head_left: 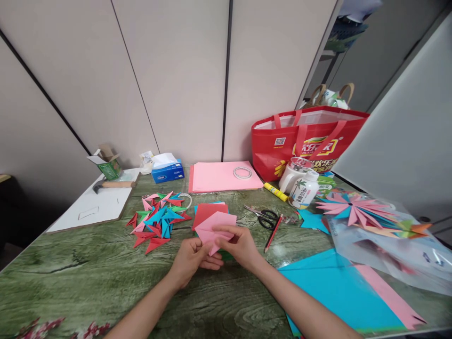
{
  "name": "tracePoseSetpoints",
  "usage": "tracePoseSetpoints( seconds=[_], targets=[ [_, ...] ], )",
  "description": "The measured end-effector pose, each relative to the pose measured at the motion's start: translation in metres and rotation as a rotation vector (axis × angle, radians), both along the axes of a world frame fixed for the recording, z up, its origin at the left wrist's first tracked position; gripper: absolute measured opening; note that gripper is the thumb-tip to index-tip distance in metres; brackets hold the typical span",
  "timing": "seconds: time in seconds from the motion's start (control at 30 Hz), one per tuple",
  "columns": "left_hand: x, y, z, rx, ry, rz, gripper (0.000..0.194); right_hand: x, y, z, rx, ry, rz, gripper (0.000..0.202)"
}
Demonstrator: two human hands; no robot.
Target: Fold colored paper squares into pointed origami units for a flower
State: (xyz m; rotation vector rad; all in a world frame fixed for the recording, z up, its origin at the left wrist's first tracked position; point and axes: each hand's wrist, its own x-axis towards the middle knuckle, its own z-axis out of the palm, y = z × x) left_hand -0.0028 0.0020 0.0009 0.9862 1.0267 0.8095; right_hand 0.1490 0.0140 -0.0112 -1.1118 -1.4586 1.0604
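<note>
A partly folded pink paper (pixel 219 226) is held between both hands over the middle of the table. My left hand (pixel 194 259) pinches its lower left edge, thumb on top and fingers beneath. On the right side, my right hand (pixel 236 244) grips the paper with thumb and fingers closed on it. Just behind lies a small stack of square sheets, red (pixel 208 212) on top. To the left is a pile of folded red, blue, pink and green paper pieces (pixel 160 219). Black-handled scissors (pixel 266 219) and a red pencil (pixel 273 234) lie right of my hands.
Pink sheets (pixel 219 176) with a ring lie at the back, near a tissue box (pixel 168 172). A hammer (pixel 115 185) rests on a white board. At right are a red bag (pixel 268 155), a white bottle (pixel 302 190), blue sheets (pixel 339 292) and a paper star (pixel 353 209).
</note>
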Motion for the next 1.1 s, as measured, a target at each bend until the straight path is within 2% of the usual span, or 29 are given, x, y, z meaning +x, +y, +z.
tracePoseSetpoints(
  seconds=[0.47, 0.83, 1.1],
  targets=[
    [0.001, -0.0004, -0.0015, -0.01, 0.013, 0.021, 0.032, 0.0007, -0.0012, 0.0051, 0.003, 0.054, -0.019, 0.024],
    [0.0038, -0.0015, -0.0033, 0.002, 0.058, 0.077, 0.034, -0.0045, -0.0024, -0.0003, -0.023, 0.091, -0.073, 0.021],
    [0.0023, 0.0002, -0.0009, -0.022, 0.056, 0.055, 0.034, -0.0035, -0.0024, -0.0018, -0.057, 0.099, -0.052, 0.019]
  ],
)
